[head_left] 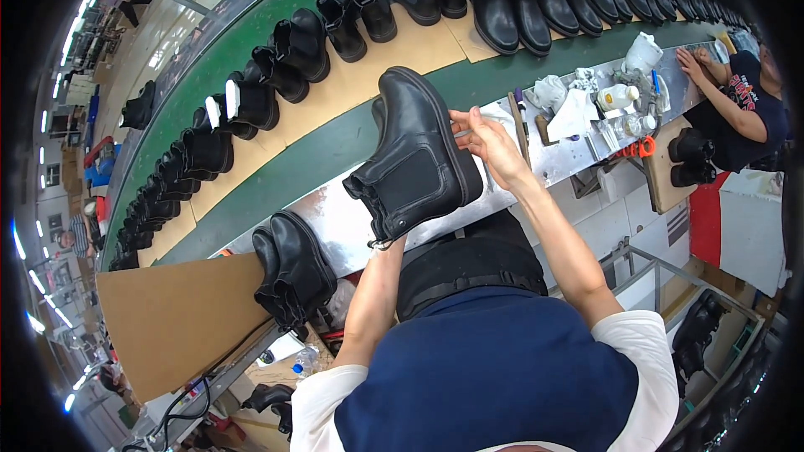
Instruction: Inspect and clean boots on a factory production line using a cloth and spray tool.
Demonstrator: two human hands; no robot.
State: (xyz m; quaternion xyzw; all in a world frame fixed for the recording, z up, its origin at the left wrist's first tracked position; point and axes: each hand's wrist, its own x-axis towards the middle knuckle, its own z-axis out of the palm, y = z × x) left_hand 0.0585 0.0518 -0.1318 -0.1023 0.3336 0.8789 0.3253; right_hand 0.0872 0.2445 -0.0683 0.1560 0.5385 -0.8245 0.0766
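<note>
Boot [416, 159], black with an elastic side panel, is held up over the metal bench [343, 222], sole turned toward the green belt [335, 146] and shaft pointing down-left. The left hand is inside the shaft, so only the forearm shows below the opening; its fingers are hidden and I cannot tell how they sit. The right hand [490, 146] is just beside the boot's heel edge, fingers curled and pinched on a thin pale tool [469, 130] whose tip touches the sole rim.

A pair of boots [289, 272] rests on the bench to the left, next to a brown cardboard sheet [180, 318]. More black boots [276, 75] stand in a curved row on cardboard strips along the belt. Farther right on the bench lie rags [569, 109], a small bottle [618, 97] and orange scissors [641, 148]. At the far right, another person in a dark shirt [749, 96] rests a hand [691, 63] on the bench, with 2 boots [691, 159] on a board nearby.
</note>
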